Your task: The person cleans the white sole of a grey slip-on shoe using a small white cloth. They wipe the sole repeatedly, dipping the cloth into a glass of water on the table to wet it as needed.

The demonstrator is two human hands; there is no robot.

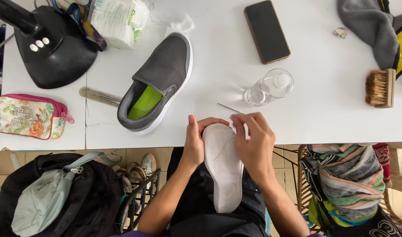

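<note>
a white-soled shoe [223, 166]; a grey shoe [159, 83] with a green insole; a white table [323, 109]; a black phone [266, 30]; a floral pouch [30, 117] trimmed in pink; a striped cloth [345, 180].

Up on the white bench [323, 109], a grey slip-on shoe [159, 81] with a green insole lies near the front edge, a metal strip [100, 96] just beside it. A dark phone [266, 30] lies face up, with a clear plastic bottle [269, 87] on its side nearby. Far right, a wooden brush [380, 87] sits below a grey cloth [369, 26]. At left, a black lamp base [52, 50] and a floral pouch [30, 116]. On the floor, a black backpack [56, 197].
</note>
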